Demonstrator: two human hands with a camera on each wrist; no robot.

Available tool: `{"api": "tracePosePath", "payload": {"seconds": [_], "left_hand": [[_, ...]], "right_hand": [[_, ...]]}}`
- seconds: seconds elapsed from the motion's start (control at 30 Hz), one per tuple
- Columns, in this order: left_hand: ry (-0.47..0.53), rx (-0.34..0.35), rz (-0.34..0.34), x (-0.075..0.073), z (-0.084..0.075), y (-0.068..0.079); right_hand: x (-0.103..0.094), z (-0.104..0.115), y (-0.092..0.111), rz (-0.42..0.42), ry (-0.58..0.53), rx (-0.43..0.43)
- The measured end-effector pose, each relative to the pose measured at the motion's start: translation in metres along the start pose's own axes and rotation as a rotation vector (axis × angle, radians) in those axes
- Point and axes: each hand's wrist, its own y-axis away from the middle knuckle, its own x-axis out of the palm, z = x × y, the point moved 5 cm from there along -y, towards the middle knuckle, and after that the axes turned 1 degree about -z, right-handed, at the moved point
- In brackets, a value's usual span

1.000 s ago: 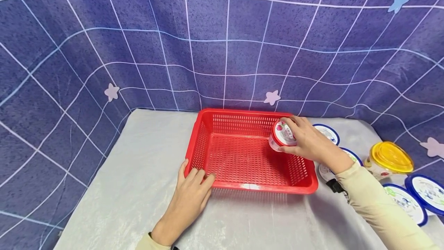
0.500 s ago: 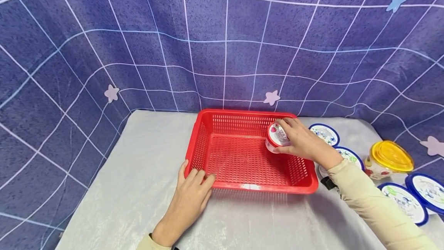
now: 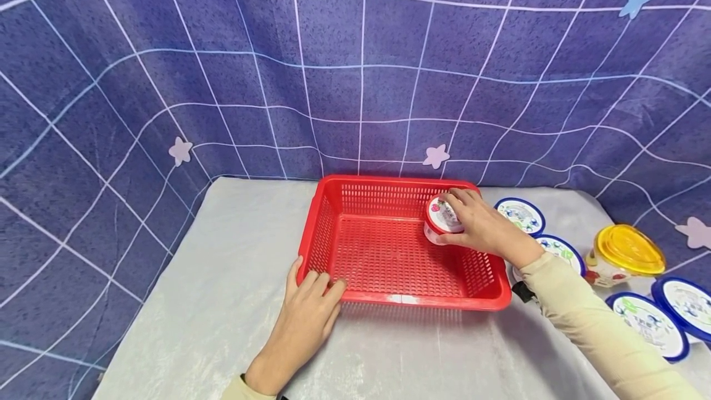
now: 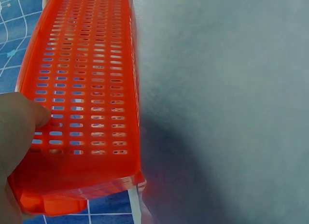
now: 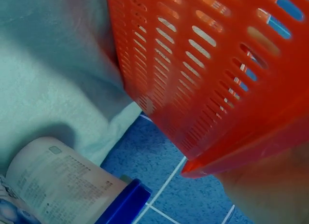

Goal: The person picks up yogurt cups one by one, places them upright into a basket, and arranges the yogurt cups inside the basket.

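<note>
A red perforated plastic basket (image 3: 424, 299) sits on the pale cloth-covered table. My left hand (image 3: 308, 316) grips its rim at the near left corner; in the left wrist view, the thumb (image 4: 36, 113) lies against the slotted outer wall. Inside the basket, by the back right corner, my right hand (image 3: 483, 227) holds a small round tub (image 3: 441, 212) with a red-rimmed lid and a berry picture, thumb and fingers round its sides. The lid's right part is hidden by that hand. In the right wrist view only part of the right hand (image 5: 270, 190) shows above the basket wall (image 5: 169, 79).
Right of the basket stand several tubs with blue-rimmed lids (image 3: 519, 216) and one tub with a yellow lid (image 3: 627, 252). A blue-lidded tub (image 5: 63, 180) stands close outside the basket in the right wrist view. A purple grid-patterned curtain (image 3: 344, 79) hangs behind the table.
My right hand has moved slightly left and down with the red-lidded tub, further into the basket. The left hand stays on the rim.
</note>
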Motion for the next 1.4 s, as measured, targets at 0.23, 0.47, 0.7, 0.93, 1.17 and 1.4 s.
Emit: {"api": "tracePosePath", "payload": {"seconds": [0.23, 0.47, 0.7, 0.93, 1.17, 1.4], "left_hand": [[-0.003, 0.003, 0.0, 0.001, -0.001, 0.0], [-0.003, -0.005, 0.012, 0.001, 0.0, 0.002], [0.002, -0.009, 0.014, 0.001, 0.0, 0.001], [0.002, 0.002, -0.019, 0.0, -0.001, 0.0], [0.002, -0.001, -0.006, 0.002, -0.001, 0.0], [0.002, 0.0, -0.001, 0.002, -0.001, 0.001]], "right_hand": [[-0.011, 0.005, 0.01, -0.068, 0.039, -0.043], [-0.025, 0.022, 0.028, -0.071, 0.052, -0.015], [-0.037, 0.036, 0.046, -0.078, 0.061, 0.0], [-0.048, 0.04, 0.065, -0.096, 0.051, 0.059], [-0.056, 0.038, 0.089, -0.142, 0.068, 0.118], [-0.056, 0.034, 0.119, -0.186, 0.017, 0.214]]}}
